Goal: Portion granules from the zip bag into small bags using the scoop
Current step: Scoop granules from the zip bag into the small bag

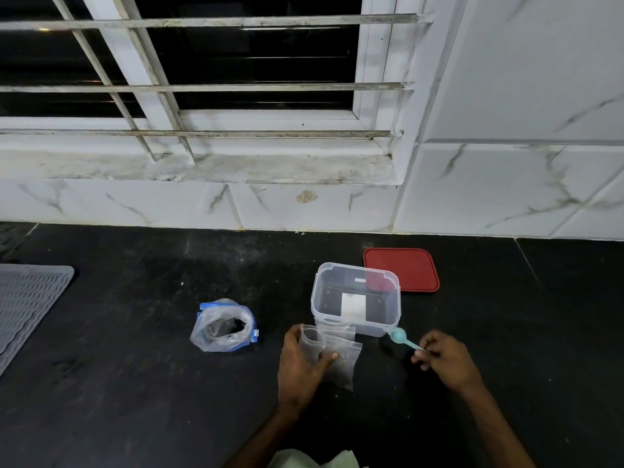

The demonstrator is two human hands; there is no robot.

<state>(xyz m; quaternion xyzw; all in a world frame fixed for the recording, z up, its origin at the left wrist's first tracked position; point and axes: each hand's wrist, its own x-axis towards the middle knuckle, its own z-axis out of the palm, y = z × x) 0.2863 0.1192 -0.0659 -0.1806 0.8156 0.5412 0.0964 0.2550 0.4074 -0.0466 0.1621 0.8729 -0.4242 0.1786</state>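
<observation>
Left hand (304, 361) gripping small bags (337, 352), right hand (442, 358) pinching teal scoop (403, 339) handle, open zip bag (223, 327) left on black worktop (135, 366)

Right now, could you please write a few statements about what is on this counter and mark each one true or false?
1. The left hand holds small clear bags. True.
2. The red lid is snapped onto the clear box. False: the lid lies flat on the counter behind the open box.
3. The right hand pinches the handle of the teal scoop. True.
4. The zip bag is sealed shut. False: its mouth is open and dark granules show inside.
5. The scoop's bowl is inside the zip bag. False: it is by the box's front right corner, well away from the zip bag.
</observation>
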